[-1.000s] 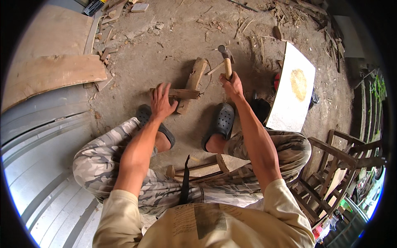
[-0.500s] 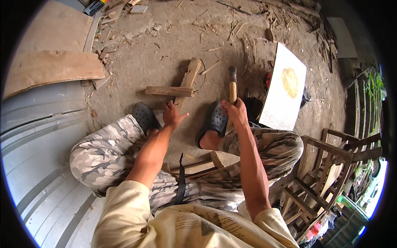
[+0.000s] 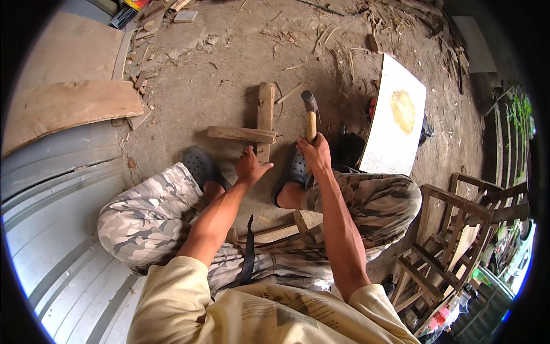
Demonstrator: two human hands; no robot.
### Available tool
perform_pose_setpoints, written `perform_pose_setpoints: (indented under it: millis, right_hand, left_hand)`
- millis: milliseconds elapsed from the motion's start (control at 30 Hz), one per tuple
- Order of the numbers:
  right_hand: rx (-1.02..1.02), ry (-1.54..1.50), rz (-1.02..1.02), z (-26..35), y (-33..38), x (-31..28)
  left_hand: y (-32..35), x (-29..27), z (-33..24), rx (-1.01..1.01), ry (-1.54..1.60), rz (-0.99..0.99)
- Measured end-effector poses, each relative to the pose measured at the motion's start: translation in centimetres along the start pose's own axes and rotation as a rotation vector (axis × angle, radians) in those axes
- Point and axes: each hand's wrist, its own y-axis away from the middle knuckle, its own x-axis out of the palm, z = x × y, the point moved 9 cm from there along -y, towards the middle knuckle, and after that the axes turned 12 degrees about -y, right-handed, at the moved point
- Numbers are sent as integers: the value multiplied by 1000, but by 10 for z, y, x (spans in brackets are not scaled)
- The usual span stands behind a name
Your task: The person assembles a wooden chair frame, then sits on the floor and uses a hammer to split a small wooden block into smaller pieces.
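Wooden cross-piece (image 3: 252, 129): two rough battens laid on bare dirt ground (image 3: 229, 63), one running toward twelve o'clock, the shorter lying across it from nine to three, the joint close in front of the seated person's feet. Right hand (image 3: 315, 153): closed tight round the pale wooden handle of a hammer (image 3: 310, 112), dark metal head raised toward twelve o'clock, just to the three o'clock side of the upright batten and not touching it. Left hand (image 3: 251, 167): empty, fingers spread loosely, hovering just at the six o'clock end of the joint, apart from the wood but close to it. Dark clogs (image 3: 200, 165) on both feet flank the work, at about eight and four o'clock of the joint. Surroundings: white board with a yellow stain (image 3: 396, 123) leaning at three o'clock; wooden chair frames (image 3: 452, 229) at four o'clock; a flat plank (image 3: 69, 106) at nine o'clock; offcuts and shavings strewn toward twelve. Hazards, as judged: with neither hand pressing the battens, a blow could make the loose pieces skid or pivot on the dusty ground; the free fingers sit near the strike zone and could be caught by a glancing head; the soft footwear beside the joint gives little cover against a slipped stroke; whether a nail stands in the wood cannot be told.
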Motion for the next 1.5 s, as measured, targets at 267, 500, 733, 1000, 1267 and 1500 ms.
perform_pose_setpoints:
  millis: [267,500,733,1000,1267,1500]
  right_hand:
    - [-53,-9,-34,-6,-7,-6]
    - [-1,-119,28,18,4,3]
    - [-72,-286,116,26,27,9]
    - [-223,40,-51,20,17,2]
    - [-160,-245,83,26,20,13]
    - [-205,-75,-114,37,39,-21]
  left_hand:
    - [-13,-80,-16,463,-507,-644]
    - [-74,-51,19,144,-541,51]
    - [-67,-42,23,121,-286,15]
    - [-62,-42,29,180,-107,-10]
    - [-70,-42,32,225,-202,39]
    - [-69,-50,-11,411,-306,10]
